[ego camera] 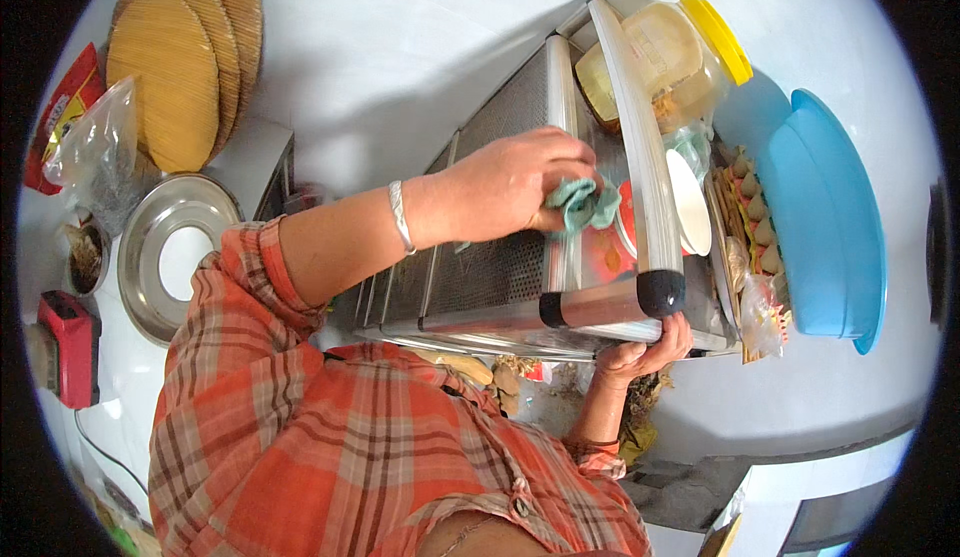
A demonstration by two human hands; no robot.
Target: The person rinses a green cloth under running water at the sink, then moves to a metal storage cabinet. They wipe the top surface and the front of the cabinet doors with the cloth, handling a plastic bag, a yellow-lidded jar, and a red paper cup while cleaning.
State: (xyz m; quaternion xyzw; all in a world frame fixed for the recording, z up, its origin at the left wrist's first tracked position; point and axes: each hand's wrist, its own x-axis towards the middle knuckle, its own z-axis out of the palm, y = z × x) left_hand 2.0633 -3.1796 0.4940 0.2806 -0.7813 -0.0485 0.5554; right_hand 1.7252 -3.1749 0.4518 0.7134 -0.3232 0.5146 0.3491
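My left hand, with a silver bracelet at its wrist, grips a crumpled green cloth. The cloth is at an inner rail of a metal rack with perforated shelves. Below it, my right hand holds the rack's frame near a black plastic corner cap; part of its grip is hidden behind the frame. Behind the top rail are a red-and-white container, partly covered, and a white bowl. A clear plastic jar with a yellow lid also stands on the rack.
Beyond the rack is a light blue basin, beside a tray of several rounded items. To the left are round woven mats, a ring-shaped metal dish, a clear plastic bag and a red device with a cord.
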